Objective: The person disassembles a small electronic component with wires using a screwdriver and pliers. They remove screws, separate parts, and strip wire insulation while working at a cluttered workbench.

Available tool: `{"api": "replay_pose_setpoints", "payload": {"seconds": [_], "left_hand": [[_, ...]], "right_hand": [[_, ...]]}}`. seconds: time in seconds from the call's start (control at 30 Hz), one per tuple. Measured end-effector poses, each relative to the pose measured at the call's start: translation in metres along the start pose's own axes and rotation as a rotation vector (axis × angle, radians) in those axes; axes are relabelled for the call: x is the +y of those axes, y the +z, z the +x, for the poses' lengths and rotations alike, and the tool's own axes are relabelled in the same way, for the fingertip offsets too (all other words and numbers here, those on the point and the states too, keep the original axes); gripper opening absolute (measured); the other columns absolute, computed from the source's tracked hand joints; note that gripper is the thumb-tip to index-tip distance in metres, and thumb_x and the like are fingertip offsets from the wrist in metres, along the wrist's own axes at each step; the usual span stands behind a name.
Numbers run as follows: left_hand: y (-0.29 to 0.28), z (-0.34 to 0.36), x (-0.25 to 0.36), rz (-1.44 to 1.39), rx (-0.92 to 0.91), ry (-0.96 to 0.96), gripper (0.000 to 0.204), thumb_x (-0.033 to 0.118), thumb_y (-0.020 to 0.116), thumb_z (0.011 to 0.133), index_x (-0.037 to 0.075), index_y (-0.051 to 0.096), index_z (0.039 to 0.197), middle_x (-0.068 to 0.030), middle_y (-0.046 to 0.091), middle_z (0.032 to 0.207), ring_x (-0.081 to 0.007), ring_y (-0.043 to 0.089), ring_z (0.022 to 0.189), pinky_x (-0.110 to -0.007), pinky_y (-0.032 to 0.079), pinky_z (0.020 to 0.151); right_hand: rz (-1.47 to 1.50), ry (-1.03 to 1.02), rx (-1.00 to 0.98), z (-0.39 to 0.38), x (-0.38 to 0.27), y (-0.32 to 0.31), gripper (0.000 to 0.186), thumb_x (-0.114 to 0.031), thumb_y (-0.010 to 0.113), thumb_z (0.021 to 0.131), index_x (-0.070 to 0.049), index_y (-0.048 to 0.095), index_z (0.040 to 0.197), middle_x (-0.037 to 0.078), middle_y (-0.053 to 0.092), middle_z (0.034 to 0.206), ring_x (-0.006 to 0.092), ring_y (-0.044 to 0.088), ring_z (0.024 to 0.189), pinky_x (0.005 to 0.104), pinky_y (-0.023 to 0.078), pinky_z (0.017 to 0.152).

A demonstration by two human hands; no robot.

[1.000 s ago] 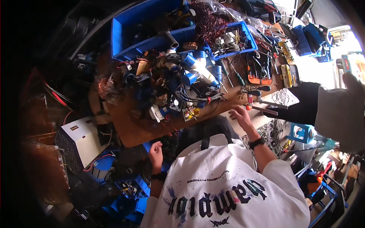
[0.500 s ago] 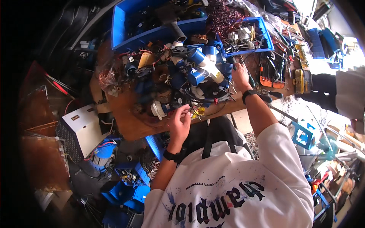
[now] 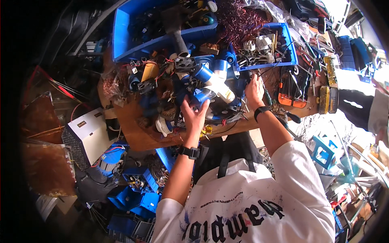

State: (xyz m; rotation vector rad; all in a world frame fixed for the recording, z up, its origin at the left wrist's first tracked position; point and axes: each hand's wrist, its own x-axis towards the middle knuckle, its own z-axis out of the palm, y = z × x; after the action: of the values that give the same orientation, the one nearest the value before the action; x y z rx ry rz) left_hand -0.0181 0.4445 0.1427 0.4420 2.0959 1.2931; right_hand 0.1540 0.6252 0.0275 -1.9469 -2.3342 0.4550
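Moved farther up the pile since the earlier frame: left hand (image 3: 194, 117), now right at a blue cup (image 3: 199, 97). Blue cup in among other parts, just past the grip of the left hand. Thumb and fingers apart there, around the near side of the cup; cannot tell if pressing on it. Short and round, with its long way hard to make out. Close by, a white tube (image 3: 222, 92), slanting from far left to near right. Left hand nearer to the cup than right hand (image 3: 255, 92). Fingers bent on the right, near a green-handled screwdriver (image 3: 266, 97); cannot tell if clamped on anything. Under it all, a brown surface (image 3: 131, 130), full of parts and wires. Farther back, a big blue bin (image 3: 121, 32), a smaller blue bin (image 3: 267, 65) and a dark red stringy heap (image 3: 239, 20). Off right, an orange-edged tool pouch (image 3: 292, 102). Off left, past the surface, a pale box (image 3: 87, 131).
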Motion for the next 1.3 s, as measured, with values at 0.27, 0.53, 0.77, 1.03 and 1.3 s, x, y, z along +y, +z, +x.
{"api": "replay_pose_setpoints", "payload": {"seconds": [0.27,0.53,0.77,1.03,1.3], "left_hand": [[0.021,0.029,0.015,-0.005,0.034,-0.136,0.052,0.033,0.082,0.075,-0.005,0.061,0.103,-0.0109,0.068,0.092,-0.0193,0.065,0.077,-0.031,0.052,0.07],[0.014,0.02,0.037,0.046,-0.041,-0.321,0.054,0.027,0.082,0.076,0.003,0.054,0.115,-0.0082,0.065,0.102,-0.0173,0.066,0.087,-0.035,0.059,0.061],[0.009,-0.002,0.022,0.004,0.015,-0.102,0.047,0.021,0.084,0.074,0.003,0.056,0.108,-0.0066,0.066,0.096,-0.0145,0.066,0.078,-0.028,0.057,0.056],[-0.017,-0.022,0.026,-0.048,0.022,0.103,0.043,0.021,0.084,0.073,0.003,0.059,0.104,-0.0079,0.066,0.092,-0.0165,0.064,0.078,-0.03,0.053,0.065],[-0.102,-0.02,0.04,-0.525,-0.104,-0.126,0.034,0.01,0.071,0.085,0.004,0.056,0.115,-0.0076,0.06,0.108,-0.0171,0.063,0.093,-0.032,0.062,0.067]], "right_hand": [[0.193,0.169,-0.145,0.012,0.008,0.002,0.032,-0.011,0.052,0.088,-0.003,0.046,0.119,0.021,0.057,0.116,0.0351,0.06,0.105,0.0432,0.051,0.085],[0.156,0.204,-0.32,0.014,0.016,-0.003,0.054,-0.034,0.074,0.073,0.001,0.056,0.11,0.024,0.059,0.113,0.0382,0.059,0.107,0.0438,0.049,0.091],[0.378,0.178,-0.164,0.006,0.019,-0.031,0.057,-0.029,0.072,0.071,0.001,0.052,0.114,0.023,0.065,0.104,0.0376,0.062,0.1,0.0427,0.049,0.087],[0.595,0.182,-0.024,-0.018,0.017,-0.05,0.051,-0.024,0.071,0.075,0.002,0.054,0.116,0.017,0.066,0.097,0.0284,0.065,0.087,0.0366,0.05,0.078],[1.078,0.239,-0.09,-0.031,0.026,-0.039,0.049,-0.013,0.066,0.08,0.005,0.049,0.122,0.01,0.064,0.095,0.0135,0.06,0.082,0.0265,0.049,0.07]]}}
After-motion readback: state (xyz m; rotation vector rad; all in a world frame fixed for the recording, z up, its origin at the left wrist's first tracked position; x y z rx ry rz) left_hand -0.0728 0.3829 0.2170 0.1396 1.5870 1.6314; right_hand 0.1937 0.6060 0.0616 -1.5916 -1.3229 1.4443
